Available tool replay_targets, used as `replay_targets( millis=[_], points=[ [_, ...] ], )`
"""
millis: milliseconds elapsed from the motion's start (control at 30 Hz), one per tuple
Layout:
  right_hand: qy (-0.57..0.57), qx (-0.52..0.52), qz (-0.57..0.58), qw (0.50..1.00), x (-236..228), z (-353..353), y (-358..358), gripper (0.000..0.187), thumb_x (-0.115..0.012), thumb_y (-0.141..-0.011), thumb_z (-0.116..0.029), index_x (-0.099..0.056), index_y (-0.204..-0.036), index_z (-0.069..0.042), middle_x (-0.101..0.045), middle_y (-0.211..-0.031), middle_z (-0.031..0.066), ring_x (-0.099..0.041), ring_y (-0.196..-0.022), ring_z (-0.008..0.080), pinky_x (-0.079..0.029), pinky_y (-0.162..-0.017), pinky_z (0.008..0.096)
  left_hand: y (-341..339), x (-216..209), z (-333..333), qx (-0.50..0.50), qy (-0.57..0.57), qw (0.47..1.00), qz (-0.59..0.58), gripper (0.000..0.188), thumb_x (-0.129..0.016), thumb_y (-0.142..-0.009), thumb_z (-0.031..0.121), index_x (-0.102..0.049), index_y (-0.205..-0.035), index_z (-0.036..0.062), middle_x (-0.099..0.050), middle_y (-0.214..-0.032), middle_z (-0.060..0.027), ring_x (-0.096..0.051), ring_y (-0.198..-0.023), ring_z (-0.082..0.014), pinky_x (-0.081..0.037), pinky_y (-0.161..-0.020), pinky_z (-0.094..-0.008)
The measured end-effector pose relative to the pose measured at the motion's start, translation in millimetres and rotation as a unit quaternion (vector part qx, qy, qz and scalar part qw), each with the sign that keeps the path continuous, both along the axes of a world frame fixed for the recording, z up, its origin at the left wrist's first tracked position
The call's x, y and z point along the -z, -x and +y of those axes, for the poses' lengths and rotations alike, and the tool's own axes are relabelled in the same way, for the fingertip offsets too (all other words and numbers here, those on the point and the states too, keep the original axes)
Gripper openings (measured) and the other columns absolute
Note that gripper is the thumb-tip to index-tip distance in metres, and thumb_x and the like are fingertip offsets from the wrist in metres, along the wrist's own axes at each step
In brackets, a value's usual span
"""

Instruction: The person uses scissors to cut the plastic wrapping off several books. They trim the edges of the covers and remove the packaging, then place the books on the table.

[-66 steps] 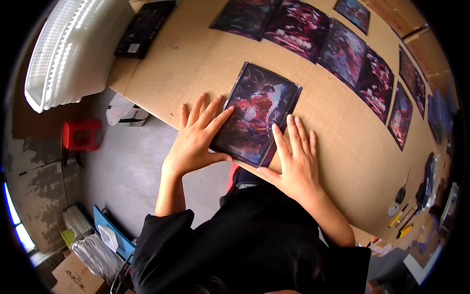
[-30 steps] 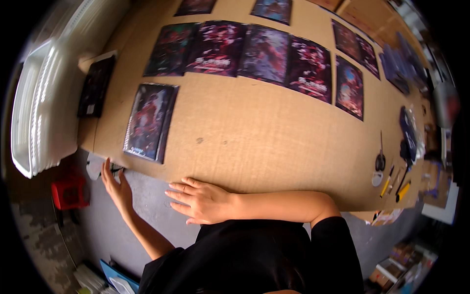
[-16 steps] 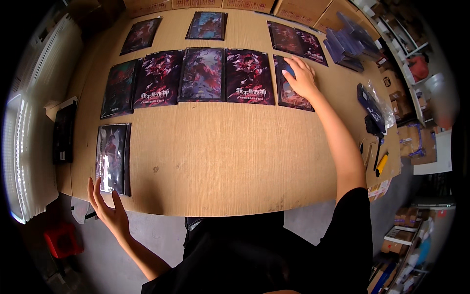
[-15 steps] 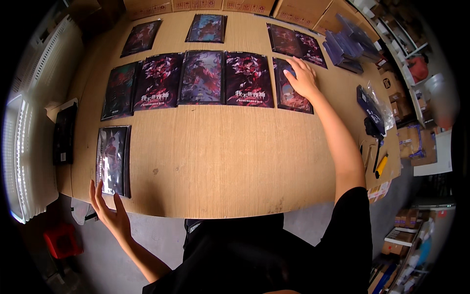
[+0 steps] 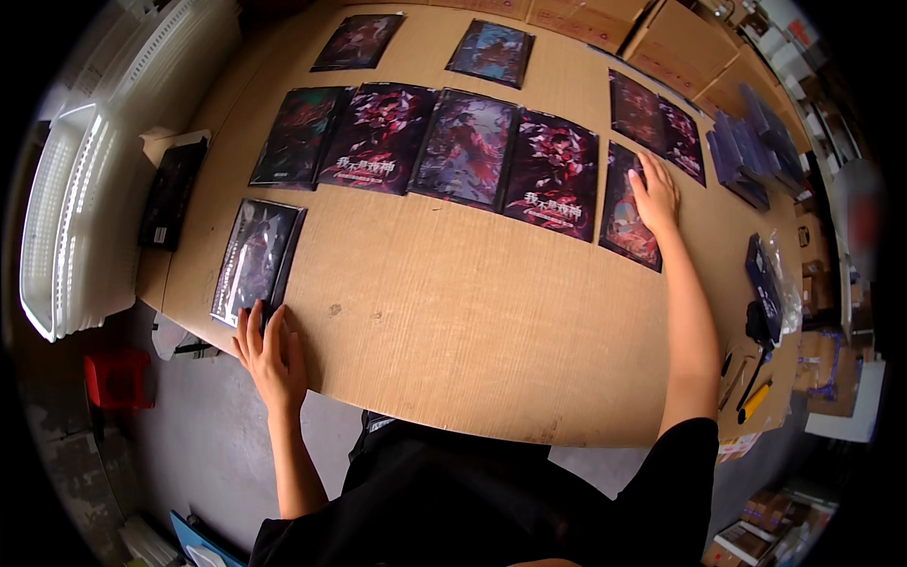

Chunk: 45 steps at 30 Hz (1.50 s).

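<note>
With fingers stretched out, my left hand (image 5: 271,357) touches the lower edge of a glossy plastic-wrapped picture packet (image 5: 257,253) near the table's left front. My right hand (image 5: 657,197) lies spread along the right edge of a dark illustrated packet (image 5: 627,213) at the right end of a row. Leftward in that row are a red-and-black packet with white lettering (image 5: 553,175), a purple-grey one (image 5: 463,146), another red-and-black one (image 5: 380,137) and a dark green-red one (image 5: 300,137). Neither hand has lifted anything off the wood.
Further back lie a reddish packet (image 5: 359,42), a bluish packet (image 5: 491,52) and two overlapping ones (image 5: 644,106). Dark blue boxes (image 5: 737,161) are piled far right, above a yellow cutter (image 5: 754,402). White plastic baskets (image 5: 61,227) stand left; cardboard boxes (image 5: 675,52) line the back.
My left hand has come up onto the lower edge of the glossy packet, its fingers now touching it. My right hand stays at its packet. The whole view has turned and shifted.
</note>
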State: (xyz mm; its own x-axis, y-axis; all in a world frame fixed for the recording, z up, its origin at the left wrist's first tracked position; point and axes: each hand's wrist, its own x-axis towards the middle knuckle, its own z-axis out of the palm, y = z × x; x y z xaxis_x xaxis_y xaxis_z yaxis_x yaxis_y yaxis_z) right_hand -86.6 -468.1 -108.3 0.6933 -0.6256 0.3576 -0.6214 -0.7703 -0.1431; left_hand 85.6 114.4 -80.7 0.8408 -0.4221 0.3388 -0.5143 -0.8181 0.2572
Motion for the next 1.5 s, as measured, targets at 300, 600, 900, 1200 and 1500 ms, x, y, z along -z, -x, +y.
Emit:
replay_targets(
  millis=[300,600,900,1200,1500],
  points=[
    [0.002,-0.042,-0.019,0.999,-4.0,1.6,7.5,0.045,-0.048,-0.090,-0.034,-0.046,-0.130,-0.012,-0.046,-0.134,0.0091,-0.041,-0.125,0.0270,-0.031,-0.103,0.0383,-1.0,-3.7,-7.2,0.003,0.005,1.000,-0.020,0.036,-0.057,-0.078,0.010,-0.059,-0.113,0.0128,-0.046,-0.133,-0.0098,-0.033,-0.130,-0.0316,-0.017,-0.108,-0.0486],
    [0.012,-0.034,-0.040,0.999,-8.4,51.3,50.0,0.045,-0.050,-0.088,-0.029,-0.047,-0.127,-0.007,-0.047,-0.131,0.0149,-0.041,-0.123,0.0341,-0.030,-0.104,0.0406,-1.3,1.5,-6.5,0.019,0.018,0.999,-0.028,0.039,-0.056,-0.077,0.006,-0.058,-0.115,0.0105,-0.044,-0.134,-0.0116,-0.032,-0.130,-0.0329,-0.017,-0.107,-0.0497],
    [-0.059,0.025,-0.028,0.998,-29.2,206.1,83.3,0.050,-0.055,-0.085,-0.022,-0.043,-0.130,-0.004,-0.040,-0.136,0.0185,-0.033,-0.128,0.0384,-0.028,-0.105,0.0431,43.5,-32.7,-56.4,0.249,0.169,0.951,0.069,0.038,-0.056,-0.069,-0.002,-0.059,-0.107,0.0008,-0.042,-0.131,-0.0200,-0.034,-0.128,-0.0390,-0.029,-0.104,-0.0488],
    [-0.095,-0.063,-0.064,0.991,-32.2,319.7,6.3,0.053,-0.058,-0.081,-0.022,-0.045,-0.127,0.000,-0.039,-0.133,0.0246,-0.033,-0.126,0.0427,-0.025,-0.104,0.0506,85.8,-30.8,-89.4,0.487,-0.038,0.860,0.148,0.073,-0.069,-0.065,0.054,-0.050,-0.127,0.0211,-0.035,-0.139,-0.0166,-0.025,-0.131,-0.0425,-0.013,-0.102,-0.0634],
    [-0.209,-0.152,-0.171,0.951,-30.9,356.4,-67.8,0.049,-0.057,-0.079,-0.007,-0.045,-0.126,-0.002,-0.035,-0.135,0.0240,-0.033,-0.127,0.0401,-0.029,-0.104,0.0459,26.0,-31.3,-48.0,0.403,-0.011,0.901,0.162,0.079,-0.073,-0.059,0.050,-0.051,-0.125,0.0137,-0.038,-0.136,-0.0172,-0.034,-0.128,-0.0360,-0.021,-0.105,-0.0547]
  ],
)
